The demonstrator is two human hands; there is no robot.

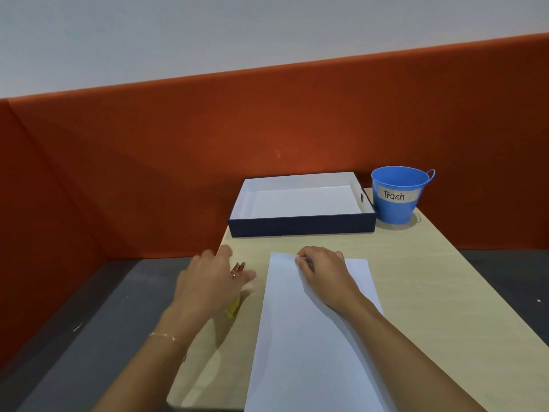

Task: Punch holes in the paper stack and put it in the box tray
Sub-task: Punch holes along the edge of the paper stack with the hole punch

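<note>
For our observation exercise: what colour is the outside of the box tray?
Dark navy blue; the box tray is white inside. Head view shows it best.

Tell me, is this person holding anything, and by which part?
The right hand pinches the paper stack at its far edge. The left hand is over a yellow-handled tool, blurred; a grip cannot be told.

The wooden table [416, 278] holds a paper stack [297, 337], a box tray [297, 226] and a trash bucket [395, 209].
</note>
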